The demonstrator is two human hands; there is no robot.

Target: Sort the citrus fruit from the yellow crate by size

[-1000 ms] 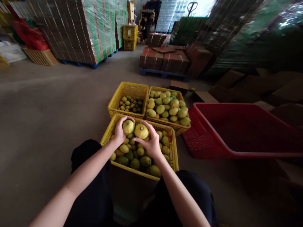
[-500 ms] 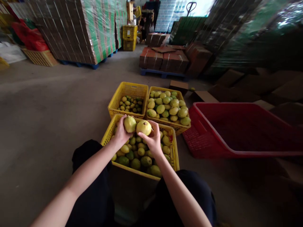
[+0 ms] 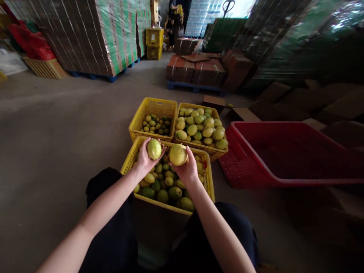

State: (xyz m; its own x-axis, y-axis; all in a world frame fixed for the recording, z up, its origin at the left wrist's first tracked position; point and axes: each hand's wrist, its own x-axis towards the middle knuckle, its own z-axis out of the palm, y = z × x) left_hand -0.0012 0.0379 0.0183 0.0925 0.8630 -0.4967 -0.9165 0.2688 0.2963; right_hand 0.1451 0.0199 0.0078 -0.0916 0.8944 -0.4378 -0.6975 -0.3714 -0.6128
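Observation:
My left hand (image 3: 145, 158) is closed around a yellow-green lemon (image 3: 154, 149). A larger, rounder yellow lemon (image 3: 178, 154) rests in my right hand (image 3: 190, 169), gripped between thumb and fingers. Both are held side by side, a small gap apart, above the near yellow crate (image 3: 211, 178). Inside that crate lie yellow and green lemons (image 3: 162, 196) of mixed sizes, partly covered by my hands and forearms. Behind it, the back left crate (image 3: 138, 115) holds small lemons (image 3: 156, 124) low down. Large pale lemons (image 3: 200, 119) fill the back right crate (image 3: 217, 152) to its rim.
A big red plastic bin (image 3: 250, 163) stands to the right of the crates. Flattened cardboard (image 3: 298, 100) lies beyond it. Bundled cartons (image 3: 196, 72) sit on a blue pallet farther back, and a wrapped stack (image 3: 119, 41) rises at the left. Another person (image 3: 176, 22) is in the background.
Both lemons have been turned in my hands, and the gap between them has widened. My right hand has rolled under its lemon. A person in the background has come further into view.

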